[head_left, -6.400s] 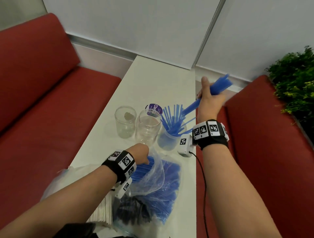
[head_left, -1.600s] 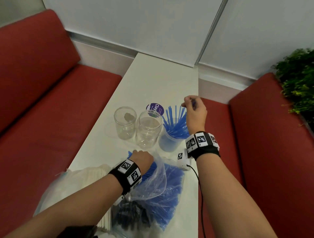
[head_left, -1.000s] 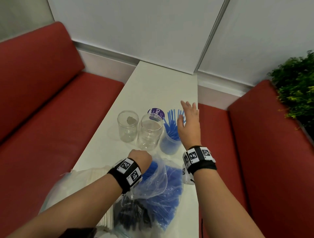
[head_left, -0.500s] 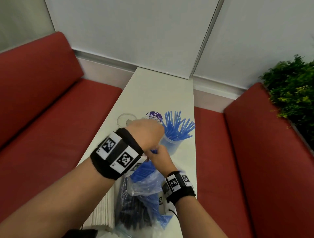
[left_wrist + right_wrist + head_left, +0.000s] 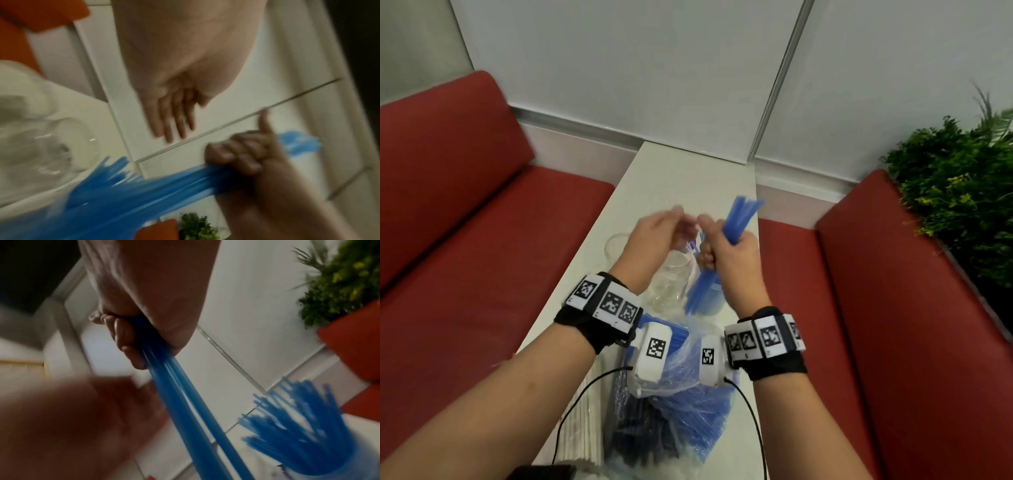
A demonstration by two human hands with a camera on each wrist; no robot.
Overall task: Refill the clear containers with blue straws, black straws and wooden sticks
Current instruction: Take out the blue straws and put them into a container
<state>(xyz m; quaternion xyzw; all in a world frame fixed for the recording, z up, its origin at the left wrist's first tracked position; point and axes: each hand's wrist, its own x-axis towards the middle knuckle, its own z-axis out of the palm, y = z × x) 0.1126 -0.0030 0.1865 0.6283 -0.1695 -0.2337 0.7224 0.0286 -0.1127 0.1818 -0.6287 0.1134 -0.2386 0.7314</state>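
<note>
My right hand [image 5: 722,250] grips a bundle of blue straws [image 5: 739,219] in its fist, held tilted above the clear containers; the same fist [image 5: 127,337] and bundle [image 5: 185,402] fill the right wrist view. My left hand [image 5: 674,226] hovers just left of it with fingers [image 5: 174,123] straight and empty. Below stands a clear container holding blue straws [image 5: 308,443], partly hidden behind my right hand in the head view. An empty clear jar [image 5: 671,284] is beside it, and another clear jar [image 5: 616,246] further left.
A plastic bag of blue straws [image 5: 695,401] lies on the narrow white table [image 5: 688,178] under my wrists, with black straws [image 5: 640,435] and a pack of pale sticks [image 5: 585,428] near it. Red benches [image 5: 465,240] flank the table; a green plant [image 5: 962,188] is at the right.
My right hand has come up out of the bag with a bundle of blue straws. My left hand has moved left, off my right hand, and is held up empty.
</note>
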